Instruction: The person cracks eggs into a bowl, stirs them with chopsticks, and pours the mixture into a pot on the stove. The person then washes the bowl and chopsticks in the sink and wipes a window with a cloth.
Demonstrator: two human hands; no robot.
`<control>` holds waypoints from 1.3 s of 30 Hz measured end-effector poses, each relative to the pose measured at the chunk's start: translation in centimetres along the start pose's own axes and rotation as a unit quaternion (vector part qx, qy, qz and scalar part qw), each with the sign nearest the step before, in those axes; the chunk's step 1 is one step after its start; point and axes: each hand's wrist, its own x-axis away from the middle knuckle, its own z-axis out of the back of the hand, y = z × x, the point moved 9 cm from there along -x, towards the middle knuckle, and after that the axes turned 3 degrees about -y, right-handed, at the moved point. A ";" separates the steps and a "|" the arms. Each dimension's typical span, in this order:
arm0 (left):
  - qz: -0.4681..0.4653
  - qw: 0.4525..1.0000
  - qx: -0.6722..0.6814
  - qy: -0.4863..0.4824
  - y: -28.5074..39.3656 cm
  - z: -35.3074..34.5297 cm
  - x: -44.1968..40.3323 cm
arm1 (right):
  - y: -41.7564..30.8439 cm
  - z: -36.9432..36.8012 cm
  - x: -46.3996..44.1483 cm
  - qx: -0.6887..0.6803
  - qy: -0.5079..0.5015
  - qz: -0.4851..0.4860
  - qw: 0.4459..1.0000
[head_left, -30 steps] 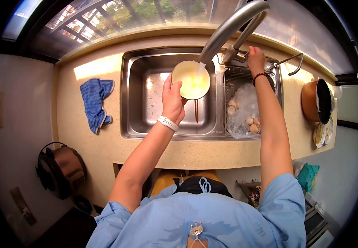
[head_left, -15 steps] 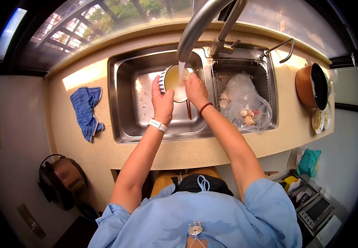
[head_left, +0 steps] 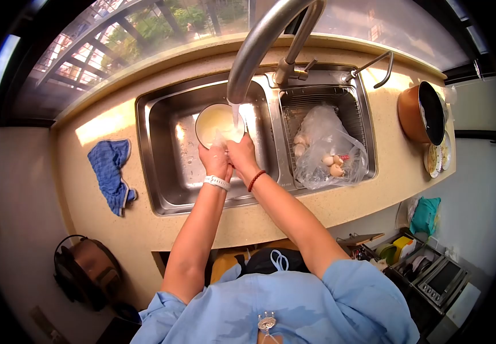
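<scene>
Water runs from the faucet (head_left: 259,49) into a round bowl (head_left: 216,121) with pale cloudy liquid, above the left sink basin (head_left: 170,166). My left hand (head_left: 216,160) is closed on the bowl's near side, with the wrist in a white watch. Beside it, my right hand (head_left: 242,153) also touches the bowl's near edge, its fingers bent around the rim. The two hands meet below the bowl, and some fingers are hidden there.
The right basin holds a rack and a clear plastic bag (head_left: 322,155) with eggshells (head_left: 335,165). A blue cloth (head_left: 110,175) lies left of the sink. An orange-brown pot (head_left: 413,113) and small plates (head_left: 434,160) stand at the right.
My right hand has moved from the faucet handle, through the water over the bowl, to the bowl's near side. The bowl was tilted half a second ago and now sits more level.
</scene>
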 end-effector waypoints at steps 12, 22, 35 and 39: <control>-0.456 0.618 -0.622 -0.154 5.3 -5.8 -0.7 | -7.2 1.6 0.6 0.577 -0.041 0.211 0.788; 0.075 0.991 -0.084 -0.075 -2.7 0.0 -2.4 | 2.7 2.6 -1.7 -0.004 -0.051 -0.138 0.989; 0.044 0.949 -0.296 -0.101 -3.1 1.7 -3.4 | 1.8 3.3 -5.9 0.405 -0.006 0.047 0.913; -0.114 0.971 -0.206 -0.031 -2.5 2.3 -3.8 | 6.1 -1.7 -0.7 -0.162 -0.025 -0.114 0.980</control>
